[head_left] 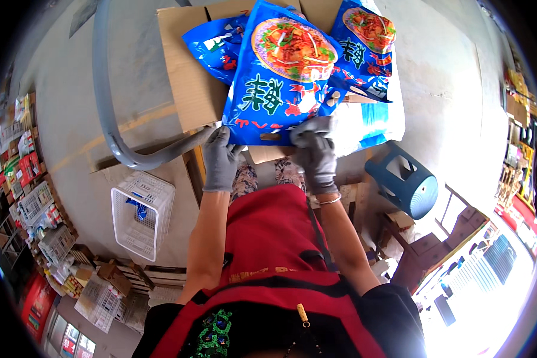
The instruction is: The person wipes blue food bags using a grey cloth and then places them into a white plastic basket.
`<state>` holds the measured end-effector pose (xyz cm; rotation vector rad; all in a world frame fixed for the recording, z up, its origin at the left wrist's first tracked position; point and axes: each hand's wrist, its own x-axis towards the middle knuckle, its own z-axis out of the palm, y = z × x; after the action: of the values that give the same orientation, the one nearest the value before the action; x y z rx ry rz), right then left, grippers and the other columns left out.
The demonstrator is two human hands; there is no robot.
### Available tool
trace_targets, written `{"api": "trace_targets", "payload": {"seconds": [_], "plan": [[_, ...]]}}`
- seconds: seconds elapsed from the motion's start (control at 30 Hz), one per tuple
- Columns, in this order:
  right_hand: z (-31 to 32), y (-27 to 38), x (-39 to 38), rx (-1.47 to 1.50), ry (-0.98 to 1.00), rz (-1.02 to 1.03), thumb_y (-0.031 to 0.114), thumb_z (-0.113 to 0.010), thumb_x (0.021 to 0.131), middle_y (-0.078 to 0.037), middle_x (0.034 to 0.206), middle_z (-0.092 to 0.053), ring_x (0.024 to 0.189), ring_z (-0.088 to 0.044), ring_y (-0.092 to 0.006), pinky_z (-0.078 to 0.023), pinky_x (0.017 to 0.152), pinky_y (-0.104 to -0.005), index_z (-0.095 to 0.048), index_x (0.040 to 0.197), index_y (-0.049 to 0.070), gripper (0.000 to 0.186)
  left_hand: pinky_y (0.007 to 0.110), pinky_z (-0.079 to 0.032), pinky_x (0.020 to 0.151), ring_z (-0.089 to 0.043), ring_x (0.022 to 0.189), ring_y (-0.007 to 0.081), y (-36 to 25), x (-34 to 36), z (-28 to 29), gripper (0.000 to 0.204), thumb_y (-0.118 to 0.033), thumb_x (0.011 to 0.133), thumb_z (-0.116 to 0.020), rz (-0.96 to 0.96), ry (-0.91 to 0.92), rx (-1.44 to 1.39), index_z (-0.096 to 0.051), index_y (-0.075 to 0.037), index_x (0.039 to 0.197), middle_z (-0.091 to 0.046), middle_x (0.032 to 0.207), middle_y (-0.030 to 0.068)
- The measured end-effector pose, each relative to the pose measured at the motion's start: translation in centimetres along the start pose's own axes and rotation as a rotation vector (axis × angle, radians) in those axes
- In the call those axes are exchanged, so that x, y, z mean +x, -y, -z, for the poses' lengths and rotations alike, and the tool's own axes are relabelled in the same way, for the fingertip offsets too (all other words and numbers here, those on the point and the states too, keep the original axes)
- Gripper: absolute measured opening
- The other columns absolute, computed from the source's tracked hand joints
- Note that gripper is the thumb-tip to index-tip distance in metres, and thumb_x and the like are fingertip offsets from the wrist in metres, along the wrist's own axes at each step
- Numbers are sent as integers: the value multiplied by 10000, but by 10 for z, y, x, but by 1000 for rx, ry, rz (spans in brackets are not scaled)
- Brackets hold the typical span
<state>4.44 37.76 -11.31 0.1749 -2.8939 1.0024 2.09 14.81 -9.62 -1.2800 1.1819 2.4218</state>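
Observation:
A large blue food bag (253,125) with a picture of a dish on its front is held up before me by its lower edge, which has a small handle slot. My left hand (221,164), in a grey glove, pinches its lower left corner. At the lower right corner my right hand (316,156), also gloved in grey and slightly blurred, is closed on the bag's edge. Behind it, a second blue bag (215,45) sticks out at the left, and a third blue bag (373,36) lies at the right. A cardboard box (188,83) is under the bags.
A bent grey metal pipe (104,89) curves past the box on the left. Below it on the floor stands a white plastic basket (161,209) with a small blue packet inside. A blue stool (422,190) lies tipped at the right. Crates and stacked goods line the far left.

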Motion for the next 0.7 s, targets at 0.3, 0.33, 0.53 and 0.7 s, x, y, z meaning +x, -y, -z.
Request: {"api": "trace_targets", "payload": {"seconds": [0.3, 0.33, 0.53, 0.7], "plan": [[109, -46, 32, 749, -140, -398, 50, -454, 908, -176, 1220, -596, 1023, -609, -220, -480, 911, -331, -487, 1310, -70, 421, 389, -569, 883, -624, 1062, 204, -6, 15, 12, 277, -122, 912, -637, 93, 148, -356, -571, -65, 1175, -625, 1187, 82], [118, -7, 57, 929, -197, -341, 17, -428, 915, -170, 1187, -607, 988, -610, -187, -492, 864, -309, -507, 1302, -47, 400, 373, -558, 896, -614, 1078, 196, -3, 14, 12, 316, -133, 906, -651, 114, 169, -450, -558, -61, 1199, -620, 1196, 79], [50, 106, 147, 255, 170, 673, 50, -599, 708, -34, 1121, -638, 911, -547, -257, -451, 777, -393, -635, 1104, 135, 407, 297, -542, 883, -621, 1038, 158, 1, -16, -15, 301, -192, 967, -571, -106, 126, -412, -541, -47, 1229, -627, 1149, 64], [-20, 99, 161, -428, 506, 932, 157, -578, 762, -7, 1145, -594, 1005, -523, -276, -417, 880, -463, -620, 1111, 217, 356, 203, -497, 678, -611, 853, 72, 20, -11, -15, 306, -270, 948, -614, -264, -69, -306, -597, -46, 1156, -641, 1014, 14]]}}
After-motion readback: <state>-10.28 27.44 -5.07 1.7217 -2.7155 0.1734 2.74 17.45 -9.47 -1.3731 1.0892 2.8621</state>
